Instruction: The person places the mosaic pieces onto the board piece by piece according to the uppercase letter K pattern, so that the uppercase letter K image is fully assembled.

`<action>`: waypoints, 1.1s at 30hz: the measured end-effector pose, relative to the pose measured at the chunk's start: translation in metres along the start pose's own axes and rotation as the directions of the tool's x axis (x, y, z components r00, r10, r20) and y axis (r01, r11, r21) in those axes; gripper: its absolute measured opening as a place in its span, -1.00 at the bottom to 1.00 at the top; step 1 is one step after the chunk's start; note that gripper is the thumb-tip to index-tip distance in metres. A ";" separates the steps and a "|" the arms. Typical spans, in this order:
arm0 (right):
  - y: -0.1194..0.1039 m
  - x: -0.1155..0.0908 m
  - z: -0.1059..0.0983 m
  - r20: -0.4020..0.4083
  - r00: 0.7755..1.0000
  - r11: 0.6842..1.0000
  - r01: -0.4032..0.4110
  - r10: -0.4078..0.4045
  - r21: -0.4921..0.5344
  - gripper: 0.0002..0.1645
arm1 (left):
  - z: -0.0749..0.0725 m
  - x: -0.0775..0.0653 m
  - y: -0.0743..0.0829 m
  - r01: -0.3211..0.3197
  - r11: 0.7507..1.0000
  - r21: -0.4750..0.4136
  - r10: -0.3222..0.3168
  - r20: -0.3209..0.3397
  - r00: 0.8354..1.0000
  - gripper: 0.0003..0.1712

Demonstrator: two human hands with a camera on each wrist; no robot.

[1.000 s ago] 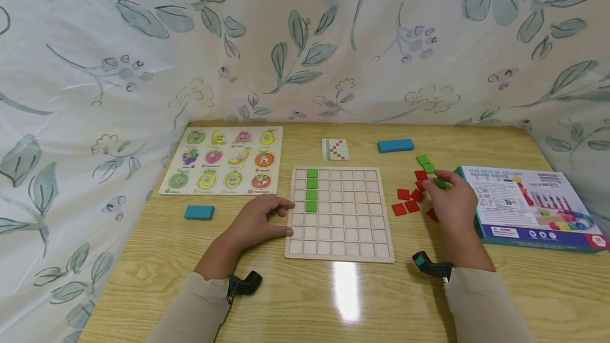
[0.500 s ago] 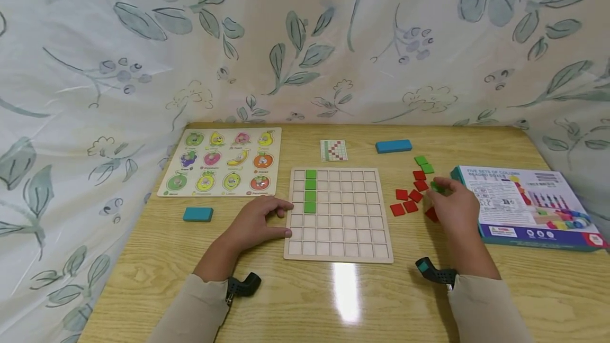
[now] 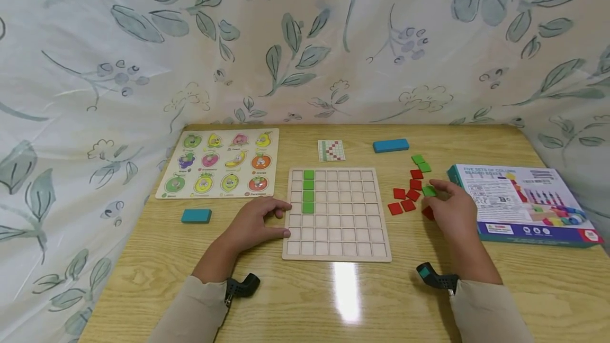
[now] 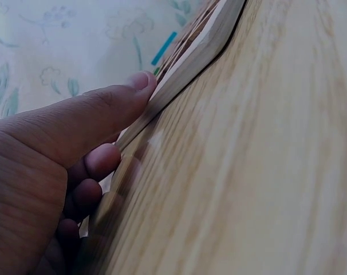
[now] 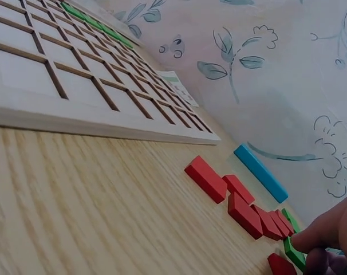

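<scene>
My left hand (image 3: pixel 254 221) rests at the left edge of a wooden grid board (image 3: pixel 345 257), thumb and fingertips spread along the rim. In the left wrist view, the thumb (image 4: pixel 105 109) touches the board's side. Several green tiles (image 3: pixel 308 196) fill the upper cells of the board's second column. To the right of the board, my right hand (image 3: pixel 452 208) pinches a loose green tile (image 3: pixel 429 191) between thumb and fingers. Several red tiles (image 3: pixel 399 193) lie scattered beside that hand, one partly hidden under it. Two more green tiles (image 3: pixel 423 167) lie farther back.
A small pattern card (image 3: pixel 331 150) lies behind the board, with a blue block (image 3: pixel 391 145) to its right. At left are a fruit puzzle board (image 3: pixel 219 163) and a teal block (image 3: pixel 196 216). A boxed toy set (image 3: pixel 524 202) stands right of my right hand.
The green tile at my right hand has moved a little left and nearer, out from behind the fingers. My left hand keeps its place at the board's edge.
</scene>
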State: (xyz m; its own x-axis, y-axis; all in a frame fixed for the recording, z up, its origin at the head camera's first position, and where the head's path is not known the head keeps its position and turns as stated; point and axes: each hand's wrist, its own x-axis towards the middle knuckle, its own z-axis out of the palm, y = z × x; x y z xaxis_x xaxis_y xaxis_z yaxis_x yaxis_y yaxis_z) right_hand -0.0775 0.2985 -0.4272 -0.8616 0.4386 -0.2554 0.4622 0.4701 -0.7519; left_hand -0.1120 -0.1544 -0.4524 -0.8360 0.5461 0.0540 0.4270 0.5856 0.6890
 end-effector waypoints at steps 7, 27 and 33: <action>0.006 0.009 0.003 0.001 1.000 0.996 0.026 -0.026 -0.085 -0.29 | 0.001 -0.001 0.000 -0.004 1.000 0.006 0.004 -0.001 1.000 -0.39; 0.006 0.008 0.004 0.000 0.997 0.980 0.077 -0.078 -0.185 -0.39 | 0.002 0.000 -0.001 -0.006 1.000 0.004 0.006 -0.006 1.000 -0.40; 0.005 0.008 0.003 0.012 0.995 0.975 0.097 -0.096 -0.200 -0.40 | 0.003 0.000 -0.001 -0.006 1.000 -0.002 0.006 -0.007 1.000 -0.39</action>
State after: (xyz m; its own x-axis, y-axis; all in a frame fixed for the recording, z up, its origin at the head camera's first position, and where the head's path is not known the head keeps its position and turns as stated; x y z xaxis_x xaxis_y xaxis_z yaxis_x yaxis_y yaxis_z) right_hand -0.0822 0.3018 -0.4351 -0.9046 0.3821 -0.1889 0.4091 0.6539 -0.6365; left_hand -0.1112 -0.1537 -0.4549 -0.8356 0.5457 0.0634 0.4319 0.5812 0.6897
